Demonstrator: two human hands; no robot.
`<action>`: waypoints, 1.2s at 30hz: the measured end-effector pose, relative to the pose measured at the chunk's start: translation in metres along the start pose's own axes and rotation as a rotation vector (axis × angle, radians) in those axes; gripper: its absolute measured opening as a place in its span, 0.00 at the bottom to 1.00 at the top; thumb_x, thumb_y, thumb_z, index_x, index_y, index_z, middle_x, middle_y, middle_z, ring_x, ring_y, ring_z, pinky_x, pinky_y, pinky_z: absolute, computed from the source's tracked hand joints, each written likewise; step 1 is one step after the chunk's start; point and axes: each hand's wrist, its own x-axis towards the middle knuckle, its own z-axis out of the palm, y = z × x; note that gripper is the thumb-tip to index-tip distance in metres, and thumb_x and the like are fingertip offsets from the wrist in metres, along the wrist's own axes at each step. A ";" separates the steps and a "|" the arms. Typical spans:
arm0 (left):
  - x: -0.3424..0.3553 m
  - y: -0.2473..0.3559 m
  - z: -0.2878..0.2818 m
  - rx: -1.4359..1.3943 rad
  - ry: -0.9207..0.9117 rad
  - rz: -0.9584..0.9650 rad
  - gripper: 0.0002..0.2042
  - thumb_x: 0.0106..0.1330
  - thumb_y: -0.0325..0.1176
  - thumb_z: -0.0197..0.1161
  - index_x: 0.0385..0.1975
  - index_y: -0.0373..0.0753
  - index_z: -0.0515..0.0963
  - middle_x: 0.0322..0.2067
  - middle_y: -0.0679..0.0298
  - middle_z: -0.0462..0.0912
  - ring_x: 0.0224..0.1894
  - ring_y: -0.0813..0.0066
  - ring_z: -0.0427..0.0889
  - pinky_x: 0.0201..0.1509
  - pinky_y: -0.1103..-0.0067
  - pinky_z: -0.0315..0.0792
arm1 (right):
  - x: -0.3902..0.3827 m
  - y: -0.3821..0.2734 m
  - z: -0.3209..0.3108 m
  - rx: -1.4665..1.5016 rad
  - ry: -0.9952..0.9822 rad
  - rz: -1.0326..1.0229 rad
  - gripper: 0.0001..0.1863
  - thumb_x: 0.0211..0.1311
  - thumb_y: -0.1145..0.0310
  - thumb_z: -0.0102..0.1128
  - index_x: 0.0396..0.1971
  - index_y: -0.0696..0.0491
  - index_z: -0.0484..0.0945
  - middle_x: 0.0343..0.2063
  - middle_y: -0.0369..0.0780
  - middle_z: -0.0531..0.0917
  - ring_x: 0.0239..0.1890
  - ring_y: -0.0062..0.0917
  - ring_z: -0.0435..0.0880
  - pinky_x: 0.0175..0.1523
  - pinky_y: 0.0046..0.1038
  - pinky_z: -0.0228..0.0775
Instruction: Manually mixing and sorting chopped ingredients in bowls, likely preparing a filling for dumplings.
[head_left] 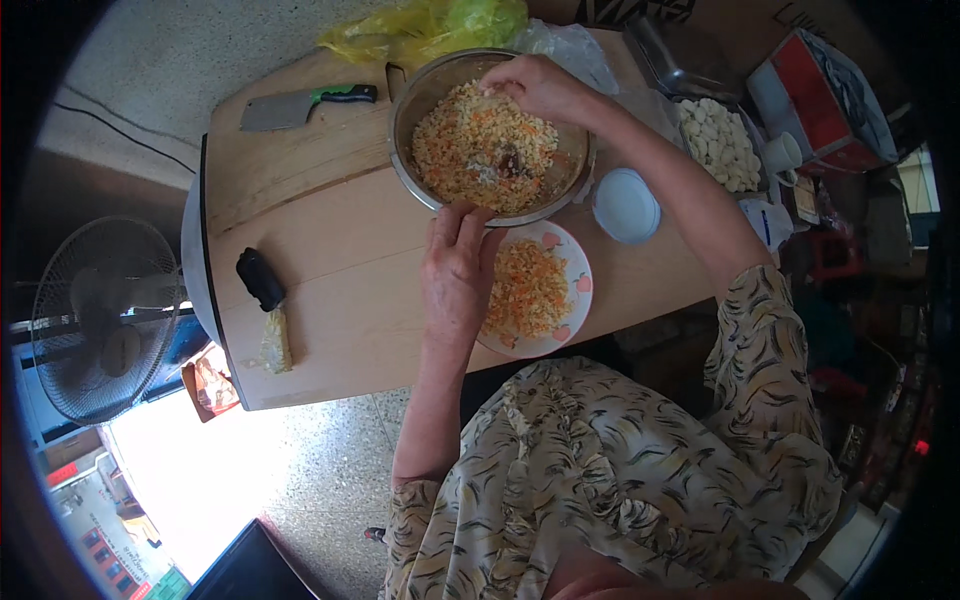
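A large metal bowl (pixel 403 165) stands on the table, filled with a chopped yellow-white mixture (pixel 460 130) flecked with orange. A dark brown patch and some white powder lie on top of that mixture. My left hand (pixel 458 265) grips the bowl's near rim, its fingertips curled over the edge. Over the far right part of the bowl is my right hand (pixel 540 90), fingers drawn together at the mixture's upper edge; whatever they pinch is too small to make out. Just below the bowl, a white plate (pixel 575 270) with pink patterns holds more of the chopped mixture.
A cleaver (pixel 290 108) lies on a wooden board (pixel 250 180) at the left. Right of the plate sits a round white container (pixel 627 206). Farther right are a tray of pale dumplings (pixel 720 145) and a white mug (pixel 782 153). A fan (pixel 105 320) stands beyond the table's left edge.
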 end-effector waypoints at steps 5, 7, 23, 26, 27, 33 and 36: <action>-0.002 -0.001 0.004 0.027 0.027 0.018 0.11 0.62 0.26 0.70 0.44 0.37 0.81 0.47 0.57 0.80 0.48 0.54 0.82 0.48 0.65 0.80 | -0.011 -0.017 0.001 -0.542 -0.436 0.254 0.11 0.55 0.72 0.66 0.39 0.58 0.83 0.36 0.50 0.86 0.42 0.39 0.88 0.46 0.40 0.78; -0.002 -0.002 0.003 0.022 0.017 0.008 0.11 0.62 0.26 0.70 0.44 0.37 0.81 0.47 0.57 0.80 0.48 0.54 0.82 0.48 0.65 0.80 | -0.020 -0.057 -0.009 -0.385 -0.856 0.351 0.13 0.53 0.68 0.68 0.34 0.61 0.80 0.31 0.50 0.85 0.40 0.39 0.87 0.43 0.43 0.77; -0.001 -0.001 0.002 -0.016 0.025 -0.014 0.11 0.62 0.25 0.70 0.44 0.36 0.81 0.46 0.56 0.81 0.47 0.53 0.82 0.48 0.64 0.80 | 0.002 -0.029 -0.002 -0.215 -0.605 0.229 0.23 0.58 0.64 0.70 0.53 0.56 0.80 0.40 0.48 0.86 0.43 0.38 0.86 0.50 0.36 0.77; 0.002 -0.002 0.001 0.006 0.013 -0.005 0.12 0.60 0.25 0.73 0.43 0.38 0.82 0.46 0.57 0.82 0.47 0.55 0.84 0.49 0.66 0.80 | -0.025 -0.034 0.023 0.100 -0.908 0.364 0.27 0.58 0.61 0.70 0.57 0.55 0.78 0.41 0.47 0.86 0.43 0.35 0.86 0.50 0.35 0.77; 0.001 -0.002 0.001 -0.001 0.008 -0.013 0.12 0.60 0.25 0.73 0.43 0.38 0.82 0.46 0.57 0.82 0.47 0.55 0.84 0.49 0.66 0.80 | -0.031 -0.045 0.032 0.184 -0.873 0.258 0.29 0.57 0.62 0.70 0.59 0.55 0.77 0.40 0.46 0.87 0.43 0.33 0.86 0.49 0.34 0.77; -0.001 -0.003 0.002 -0.015 0.014 -0.014 0.12 0.60 0.24 0.72 0.44 0.38 0.82 0.46 0.56 0.82 0.47 0.55 0.84 0.48 0.66 0.80 | -0.011 -0.080 0.066 0.346 -0.575 0.238 0.24 0.52 0.71 0.70 0.52 0.57 0.82 0.37 0.41 0.86 0.30 0.23 0.86 0.34 0.27 0.79; -0.001 -0.004 0.002 -0.015 0.018 -0.016 0.12 0.61 0.24 0.71 0.44 0.38 0.82 0.46 0.56 0.81 0.47 0.54 0.84 0.48 0.65 0.80 | -0.001 -0.067 0.047 0.603 -0.374 0.426 0.21 0.57 0.79 0.64 0.52 0.54 0.83 0.35 0.39 0.86 0.32 0.17 0.85 0.33 0.22 0.79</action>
